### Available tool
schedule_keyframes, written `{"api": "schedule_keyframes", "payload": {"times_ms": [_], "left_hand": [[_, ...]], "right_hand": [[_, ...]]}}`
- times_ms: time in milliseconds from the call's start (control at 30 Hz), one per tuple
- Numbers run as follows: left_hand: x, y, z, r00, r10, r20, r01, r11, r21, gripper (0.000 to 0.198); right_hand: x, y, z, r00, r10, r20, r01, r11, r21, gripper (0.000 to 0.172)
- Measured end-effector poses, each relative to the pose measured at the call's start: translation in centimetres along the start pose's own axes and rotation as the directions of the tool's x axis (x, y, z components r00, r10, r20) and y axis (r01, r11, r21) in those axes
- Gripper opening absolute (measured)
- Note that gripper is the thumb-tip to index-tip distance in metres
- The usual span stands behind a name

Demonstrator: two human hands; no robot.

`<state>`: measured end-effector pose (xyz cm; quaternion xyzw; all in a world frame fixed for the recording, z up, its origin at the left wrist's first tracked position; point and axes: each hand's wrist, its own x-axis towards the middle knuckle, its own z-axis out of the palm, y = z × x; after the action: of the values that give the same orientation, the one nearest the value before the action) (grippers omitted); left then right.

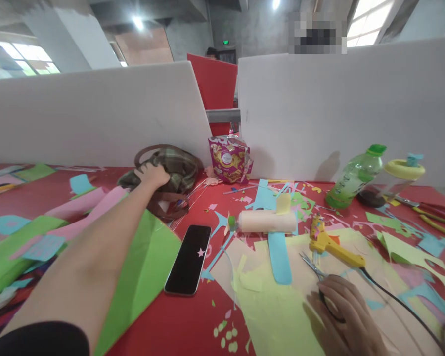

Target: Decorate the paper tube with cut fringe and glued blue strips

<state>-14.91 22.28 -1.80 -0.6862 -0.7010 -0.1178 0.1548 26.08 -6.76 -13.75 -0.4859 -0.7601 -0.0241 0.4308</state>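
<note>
My left hand [154,175] reaches far across the table and rests on a green plaid cloth bag [180,165] with brown straps. Its fingers are apart on the fabric; their tips are partly hard to see. At the lower right, my right hand [343,316] is closed round the black handles of scissors [313,265], whose blades point up and left over pale paper. Beside the blades lies a yellow hot glue gun [337,251] with a black cord. A paper-covered tube [261,221] with a green cap and blue strips [281,259] like wings lies between my hands.
A black phone [188,259], green card [144,269] and paper scraps lie on the red table. A purple snack bag [230,159] stands against white boards [337,109]. A green bottle [356,177] and a yellow-rimmed cup [402,178] stand at right.
</note>
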Motion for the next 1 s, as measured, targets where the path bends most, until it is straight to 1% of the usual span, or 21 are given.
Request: {"api": "schedule_keyframes", "payload": {"times_ms": [33, 67, 100, 133, 167, 200, 267, 300, 333, 367, 467, 567, 633, 733, 767, 867, 1000], "left_hand": [[-0.3, 1.1, -0.2, 0.999, -0.009, -0.04, 0.01, 1.0, 0.01, 0.035], [-0.8, 2.3, -0.3, 0.998, 0.01, -0.061, -0.009, 1.0, 0.017, 0.037], [-1.4, 3.6, -0.3, 0.997, 0.056, -0.061, -0.055, 0.998, 0.017, 0.037], [-2.2, 4.7, -0.2, 0.983, 0.18, -0.016, -0.18, 0.984, 0.004, 0.035], [-3.1, 5.8, 0.1, 0.944, 0.323, 0.059, -0.322, 0.946, -0.026, 0.032], [-4.1, 6.7, 0.5, 0.902, 0.416, 0.119, -0.412, 0.909, -0.057, 0.028], [-6.0, 8.1, 1.6, 0.81, 0.543, 0.22, -0.529, 0.84, -0.122, 0.022], [-6.9, 8.5, 2.2, 0.782, 0.571, 0.248, -0.554, 0.82, -0.143, 0.024], [-7.6, 8.9, 2.8, 0.765, 0.586, 0.268, -0.565, 0.81, -0.158, 0.027], [-8.2, 9.1, 3.3, 0.758, 0.588, 0.281, -0.565, 0.808, -0.168, 0.031], [-8.8, 9.4, 4.3, 0.765, 0.565, 0.309, -0.534, 0.825, -0.186, 0.043], [-8.3, 9.5, 4.6, 0.774, 0.537, 0.334, -0.497, 0.843, -0.204, 0.049], [-7.7, 9.4, 4.6, 0.783, 0.515, 0.348, -0.47, 0.857, -0.211, 0.046], [-6.5, 8.8, 4.6, 0.807, 0.453, 0.378, -0.409, 0.891, -0.195, 0.031], [-6.2, 8.5, 4.7, 0.806, 0.438, 0.397, -0.393, 0.899, -0.194, 0.028], [-5.8, 8.1, 5.0, 0.784, 0.449, 0.428, -0.389, 0.893, -0.226, 0.029], [-5.9, 8.4, 5.5, 0.76, 0.506, 0.407, -0.414, 0.86, -0.297, 0.028]], "right_hand": [[0.0, 0.0, 0.0, 1.0, -0.006, 0.0, 0.006, 1.0, -0.002, 0.023], [0.0, 0.1, 0.0, 1.0, -0.012, 0.001, 0.012, 1.0, -0.005, 0.023], [0.0, 0.1, 0.0, 1.0, -0.016, 0.004, 0.016, 1.0, -0.009, 0.023], [0.0, 0.2, 0.0, 1.0, -0.019, 0.009, 0.019, 1.0, -0.013, 0.023], [0.0, 0.2, 0.0, 1.0, -0.022, 0.014, 0.022, 1.0, -0.017, 0.022], [0.0, 0.3, 0.0, 1.0, -0.023, 0.016, 0.023, 1.0, -0.019, 0.021], [0.0, 0.2, -0.1, 1.0, -0.025, 0.014, 0.025, 0.999, -0.019, 0.019], [0.1, 0.2, -0.1, 1.0, -0.025, 0.013, 0.025, 1.0, -0.018, 0.019], [0.1, 0.1, -0.1, 1.0, -0.023, 0.013, 0.023, 1.0, -0.015, 0.019], [0.1, 0.0, -0.1, 1.0, -0.023, 0.015, 0.024, 1.0, -0.012, 0.019], [0.3, -0.1, -0.3, 0.998, -0.047, 0.039, 0.047, 0.999, -0.008, 0.02], [0.5, -0.2, -0.5, 0.995, -0.08, 0.056, 0.081, 0.997, -0.01, 0.022], [0.7, -0.2, -0.7, 0.994, -0.093, 0.054, 0.094, 0.995, -0.012, 0.022], [0.9, -0.4, -0.9, 0.994, -0.099, 0.056, 0.099, 0.995, -0.009, 0.02], [0.9, -0.5, -0.9, 0.994, -0.094, 0.055, 0.095, 0.995, -0.008, 0.019], [0.9, -0.8, -0.9, 0.995, -0.081, 0.052, 0.081, 0.997, -0.001, 0.019], [0.8, -0.9, -0.8, 0.994, -0.084, 0.064, 0.084, 0.996, 0.012, 0.019]]}}
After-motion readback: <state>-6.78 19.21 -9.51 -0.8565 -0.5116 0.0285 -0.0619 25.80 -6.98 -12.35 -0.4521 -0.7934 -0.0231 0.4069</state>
